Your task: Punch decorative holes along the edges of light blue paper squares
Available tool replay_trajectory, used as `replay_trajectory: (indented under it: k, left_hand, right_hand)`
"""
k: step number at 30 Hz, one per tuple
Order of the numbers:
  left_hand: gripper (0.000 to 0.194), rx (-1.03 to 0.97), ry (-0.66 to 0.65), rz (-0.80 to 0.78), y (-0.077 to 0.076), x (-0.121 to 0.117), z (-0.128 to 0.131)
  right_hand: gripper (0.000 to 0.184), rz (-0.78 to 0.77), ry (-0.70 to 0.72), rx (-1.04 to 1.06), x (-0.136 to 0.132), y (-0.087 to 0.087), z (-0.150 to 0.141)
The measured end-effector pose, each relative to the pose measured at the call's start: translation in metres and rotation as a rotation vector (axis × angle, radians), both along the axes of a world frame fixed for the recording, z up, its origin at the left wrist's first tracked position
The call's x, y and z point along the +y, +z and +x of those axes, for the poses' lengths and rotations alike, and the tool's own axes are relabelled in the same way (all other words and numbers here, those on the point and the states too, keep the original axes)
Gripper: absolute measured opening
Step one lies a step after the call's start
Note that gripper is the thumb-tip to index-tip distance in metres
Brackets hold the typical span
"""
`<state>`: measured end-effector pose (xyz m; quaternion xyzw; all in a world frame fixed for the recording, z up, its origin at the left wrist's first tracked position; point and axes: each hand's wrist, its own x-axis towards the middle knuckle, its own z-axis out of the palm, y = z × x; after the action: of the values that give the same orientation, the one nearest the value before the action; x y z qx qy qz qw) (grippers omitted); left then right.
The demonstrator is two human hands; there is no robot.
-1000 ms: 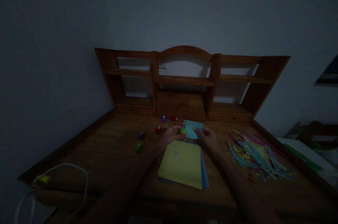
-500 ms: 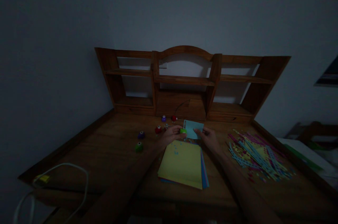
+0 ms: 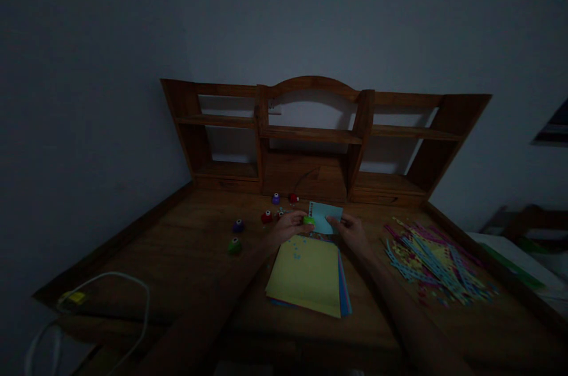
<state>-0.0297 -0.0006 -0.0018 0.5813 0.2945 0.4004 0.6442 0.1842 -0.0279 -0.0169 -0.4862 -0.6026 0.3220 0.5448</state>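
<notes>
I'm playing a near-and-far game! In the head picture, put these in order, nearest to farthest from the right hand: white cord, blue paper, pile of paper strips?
1. Blue paper: held by the right hand.
2. Pile of paper strips: off to the right.
3. White cord: way over on the left.

I have two hands in view: my left hand [image 3: 289, 227] holds one green paper punch [image 3: 309, 220], my right hand [image 3: 354, 235] one light-blue sheet [image 3: 325, 210]. Six more punches [image 3: 294, 198] stand to the left: two red ones [image 3: 267, 217], two purple ones [image 3: 238, 226], one green one [image 3: 235, 246], and one partly hidden one [image 3: 281, 216]. Near centre is one paper stack [image 3: 306, 275]; right, one heap of punched strips [image 3: 432, 261], too tangled to count.
</notes>
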Motion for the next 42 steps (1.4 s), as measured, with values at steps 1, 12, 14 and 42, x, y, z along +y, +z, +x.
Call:
replay_trajectory:
  k: [1, 12, 14, 42]
  left_hand:
    - [0.042, 0.004, -0.004, 0.006, 0.0005, -0.0003, -0.0002]
    - [0.041, 0.013, 0.001, 0.025, -0.0031, 0.0034, -0.0014]
    - [0.041, 0.003, -0.017, 0.018, -0.0013, 0.002, -0.0018]
    - [0.04, 0.0, 0.023, 0.018, -0.0057, 0.0042, 0.0011]
  right_hand:
    - [0.045, 0.002, 0.0, -0.002, -0.0001, 0.0002, -0.0001]
    - [0.04, 0.0, 0.016, -0.013, -0.0015, 0.0014, 0.0]
    - [0.042, -0.002, 0.008, -0.016, -0.0019, 0.0021, -0.0001]
    - [0.049, -0.016, -0.023, -0.026, -0.0042, 0.0041, -0.0019]
